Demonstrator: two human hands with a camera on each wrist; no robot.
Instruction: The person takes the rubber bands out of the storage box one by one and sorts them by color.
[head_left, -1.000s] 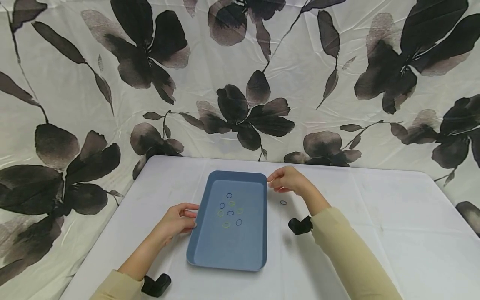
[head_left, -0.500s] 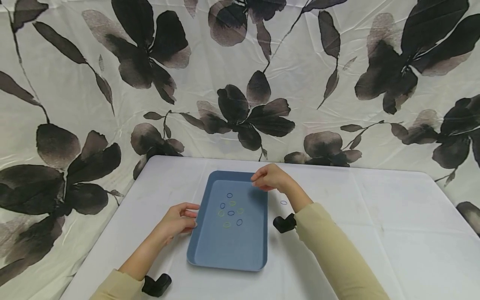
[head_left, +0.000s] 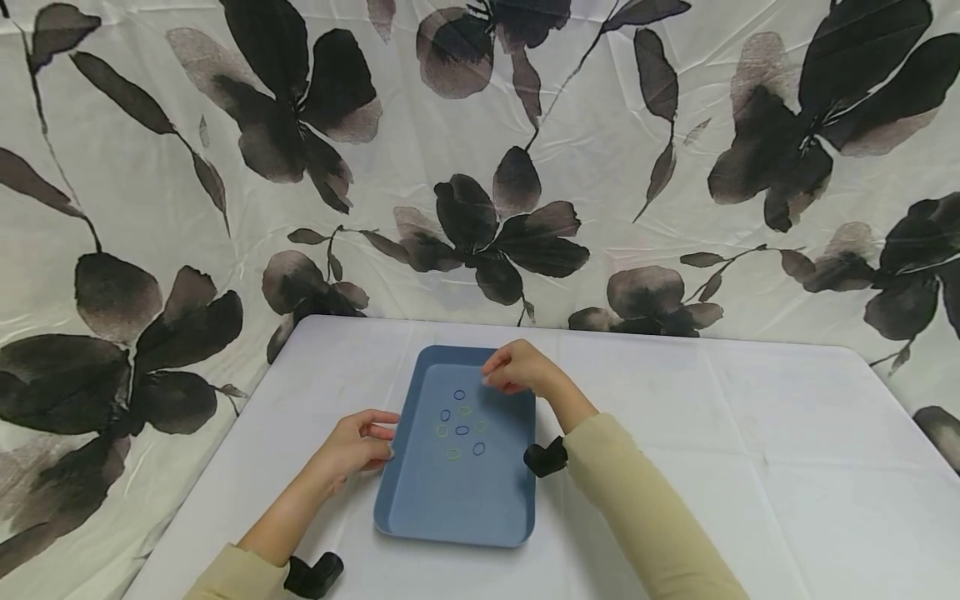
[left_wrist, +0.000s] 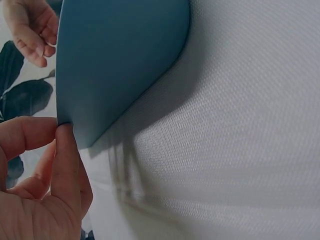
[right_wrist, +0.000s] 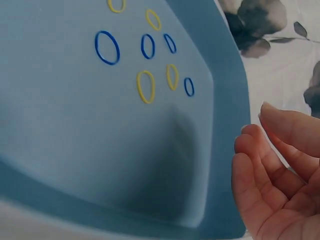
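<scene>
A blue-grey tray (head_left: 454, 500) lies lengthwise on the table. My left hand (head_left: 358, 443) pinches its left rim between thumb and fingertips; in the left wrist view the tips (left_wrist: 64, 131) meet right at the rim. Several thin blue and yellow rings, like small rubber bands, lie spread in the tray's middle, among them a blue ring (right_wrist: 107, 47) and a yellow ring (right_wrist: 145, 86). Over the tray's far right corner hovers my right hand (head_left: 521, 368). Its fingers are loosely bent with nothing visible between them, and its shadow falls on the tray floor.
A white cloth (head_left: 675, 392) covers the table. Behind it hangs a pale curtain (head_left: 480, 108) with dark flowers. Black wrist devices sit below each cuff, one by the right sleeve (head_left: 546, 457) overlapping the tray's right edge.
My right hand has moved left from beside the tray to over its far right corner. The forearm now hides the lone ring on the cloth right of the tray. The left hand stays.
</scene>
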